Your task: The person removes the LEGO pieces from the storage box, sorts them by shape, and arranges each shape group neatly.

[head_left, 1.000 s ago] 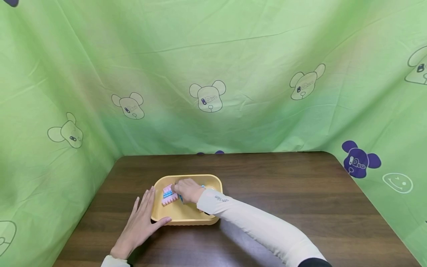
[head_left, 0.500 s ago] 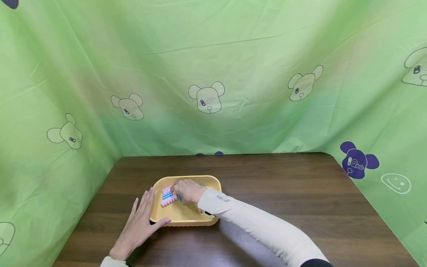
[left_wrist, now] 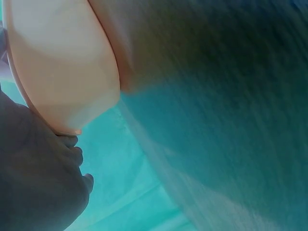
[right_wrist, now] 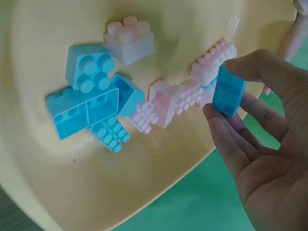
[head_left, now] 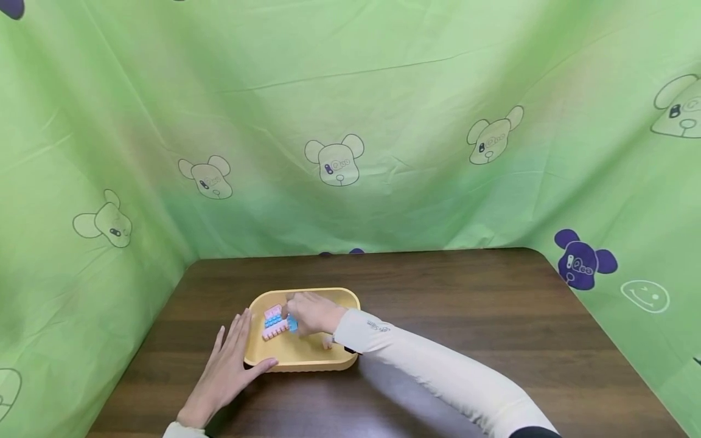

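In the head view my left hand (head_left: 226, 368) rests at the left end of a yellow tray (head_left: 301, 366), fingers straight along its side and thumb at the near rim. The left wrist view has this hand (left_wrist: 41, 168) against the tray's outer wall (left_wrist: 62, 62). My right hand (head_left: 313, 313) is down inside the tray. Between thumb and fingers it pinches a blue building block (right_wrist: 229, 90), its plain side showing in the right wrist view. Just beyond lies a row of pink studded blocks (right_wrist: 211, 62), with a blue band (head_left: 272, 320) between two pink rows.
Several loose blue blocks (right_wrist: 89, 110) and pink blocks (right_wrist: 129, 41) lie in the tray under my right wrist. The tray stands on a dark wooden table (head_left: 465, 316). A green printed curtain (head_left: 405, 140) surrounds the table at the back and sides.
My right hand has shifted slightly to the right within the tray, and more of the blue block shows beside the pink and blue rows. My left hand keeps its place on the tray.
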### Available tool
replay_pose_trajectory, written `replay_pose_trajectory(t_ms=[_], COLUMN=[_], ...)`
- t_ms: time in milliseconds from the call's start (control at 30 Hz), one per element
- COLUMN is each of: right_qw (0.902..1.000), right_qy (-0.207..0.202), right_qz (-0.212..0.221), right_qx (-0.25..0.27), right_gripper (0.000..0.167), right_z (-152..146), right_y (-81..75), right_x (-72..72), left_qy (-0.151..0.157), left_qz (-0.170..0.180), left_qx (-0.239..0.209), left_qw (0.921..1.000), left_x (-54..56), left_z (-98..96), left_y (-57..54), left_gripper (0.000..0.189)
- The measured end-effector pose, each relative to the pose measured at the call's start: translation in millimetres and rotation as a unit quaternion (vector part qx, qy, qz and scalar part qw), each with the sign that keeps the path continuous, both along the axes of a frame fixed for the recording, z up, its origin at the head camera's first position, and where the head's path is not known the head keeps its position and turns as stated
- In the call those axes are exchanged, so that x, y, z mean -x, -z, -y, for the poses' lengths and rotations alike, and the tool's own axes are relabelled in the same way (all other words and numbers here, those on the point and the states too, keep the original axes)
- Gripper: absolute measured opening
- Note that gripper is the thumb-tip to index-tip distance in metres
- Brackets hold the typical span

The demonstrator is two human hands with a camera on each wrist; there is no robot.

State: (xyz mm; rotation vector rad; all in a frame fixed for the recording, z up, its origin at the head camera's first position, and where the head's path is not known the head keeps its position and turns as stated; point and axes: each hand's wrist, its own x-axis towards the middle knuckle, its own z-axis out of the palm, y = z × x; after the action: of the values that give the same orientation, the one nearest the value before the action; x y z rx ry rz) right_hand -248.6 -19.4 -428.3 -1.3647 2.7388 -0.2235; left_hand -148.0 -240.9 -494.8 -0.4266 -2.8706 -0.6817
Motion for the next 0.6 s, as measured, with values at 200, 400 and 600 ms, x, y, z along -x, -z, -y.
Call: replay_pose_trajectory(t_ms=[200,400,600], right_qw=[0.9997,0.9975,0.9960], right_qy=[0.012,0.002,0.004], right_qz=[0.016,0.023,0.013], right_qx=[0.013,0.066,0.088], right_gripper=[0.049,0.043,0.042], right_z=[-7,-20,-36], right_y=[-6.2,-18.0,-26.7], right_x=[-3.8,-2.9,-3.3], left_qy=[-0.003,-0.006,-0.004], left_qz=[0.000,0.006,0.009], left_qx=[0.002,0.000,0.006], left_qw=[1.0000,1.0000,0.9999], left_x=[-4.0,-5.4,-2.7], left_z=[2.0,0.6,-1.9], left_y=[-0.7,-2.9,-2.5], left_gripper=[0.108,0.109,0.109])
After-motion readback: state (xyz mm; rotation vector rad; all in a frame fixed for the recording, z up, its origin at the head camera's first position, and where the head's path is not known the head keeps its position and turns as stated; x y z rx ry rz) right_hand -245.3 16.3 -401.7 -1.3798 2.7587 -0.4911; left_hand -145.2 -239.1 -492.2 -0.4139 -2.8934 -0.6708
